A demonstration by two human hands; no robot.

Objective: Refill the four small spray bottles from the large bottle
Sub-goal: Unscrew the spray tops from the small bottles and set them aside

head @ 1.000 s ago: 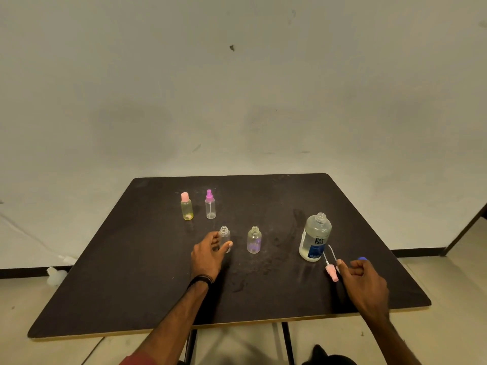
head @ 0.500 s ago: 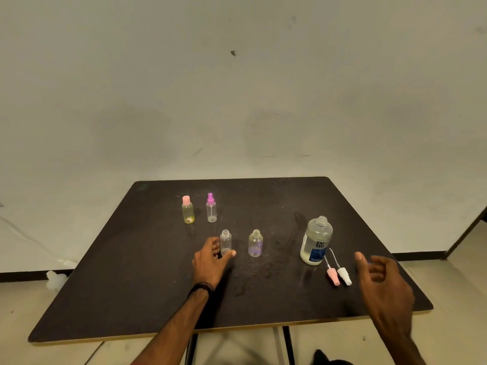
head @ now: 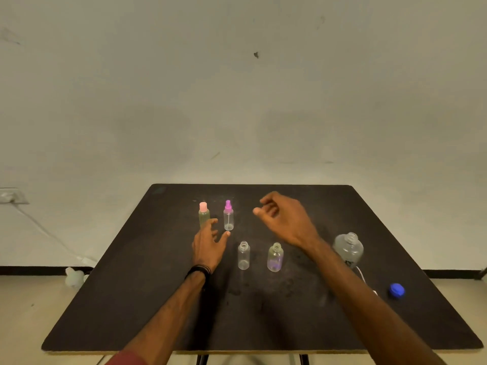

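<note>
While two front bottles stand uncapped, both hands have left them and moved to back pair. Left hand [head: 208,243], off clear open bottle [head: 243,255] now at its right, spreads empty fingers at yellow pink-capped bottle [head: 203,215], contact unclear. Right hand [head: 286,219], away from table edge, hovers loosely curled, empty, just right of magenta-topped bottle [head: 228,216]. Likely next: uncapping these. Large bottle [head: 348,248] stands open behind right forearm, blue cap [head: 397,290] beyond.

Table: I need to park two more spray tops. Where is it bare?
Bare: the near strip of the table before both forearms, and its left side. Crowded: the middle, with four small bottles, both hands, the large bottle and blue cap right.
</note>
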